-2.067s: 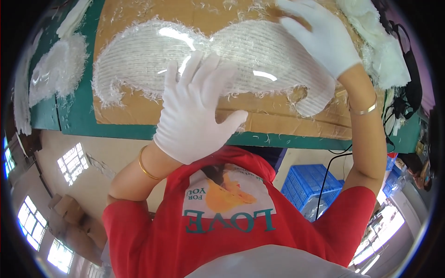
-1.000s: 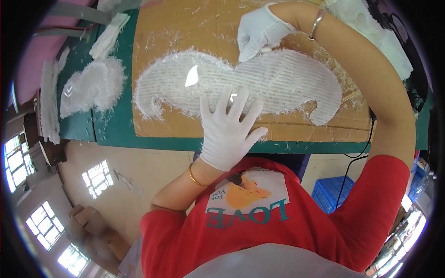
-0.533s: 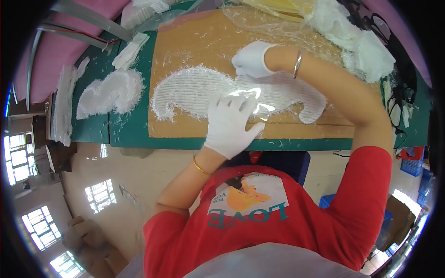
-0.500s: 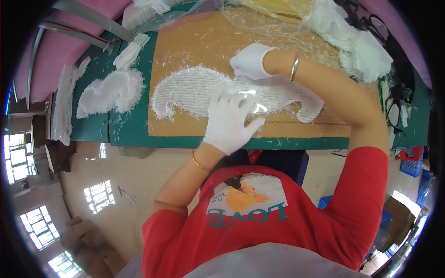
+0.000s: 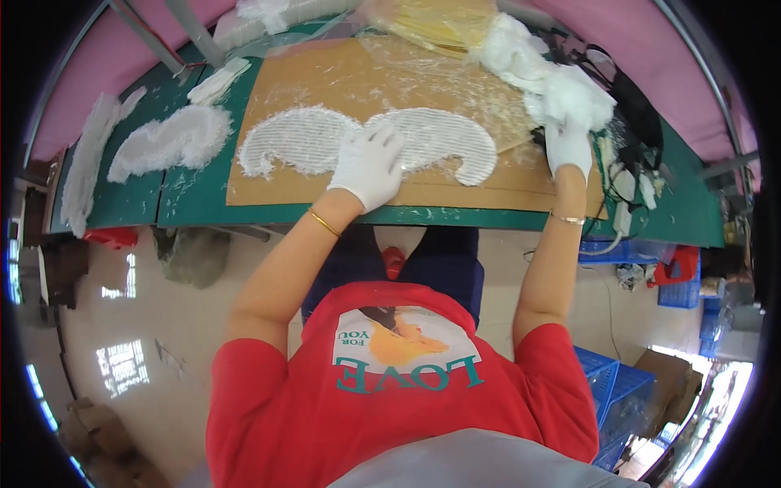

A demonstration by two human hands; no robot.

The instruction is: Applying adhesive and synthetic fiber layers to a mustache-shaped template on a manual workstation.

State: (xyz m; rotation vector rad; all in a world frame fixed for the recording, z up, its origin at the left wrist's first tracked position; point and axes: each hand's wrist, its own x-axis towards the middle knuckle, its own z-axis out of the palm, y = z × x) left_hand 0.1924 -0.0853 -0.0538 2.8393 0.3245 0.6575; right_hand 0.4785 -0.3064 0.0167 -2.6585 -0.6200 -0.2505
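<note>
A white, ribbed, mustache-shaped piece (image 5: 443, 138) with fuzzy edges lies flat on a brown cardboard sheet (image 5: 285, 191). Across its middle rests my white-gloved left hand (image 5: 370, 168), fingers laid out flat and holding nothing. Over at the right edge of the cardboard, my gloved right hand (image 5: 567, 148) reaches into a pile of fluffy white material (image 5: 573, 96). Its fingertips blend into the white fluff, so I cannot see whether they grip any. Short white fibres are scattered over the cardboard.
On the green table (image 5: 191, 195), a curved fluffy white piece (image 5: 175, 140) lies left, beside a long white strip (image 5: 89, 167). Yellowish material in clear plastic (image 5: 439, 24) sits at the back. Black straps and cables (image 5: 630, 114) lie right; blue crates (image 5: 622, 398) stand below.
My right hand has left the upper edge of the mustache-shaped piece and moved right to the fluffy pile. My left hand stays on the piece. A shiny clear patch no longer shows there.
</note>
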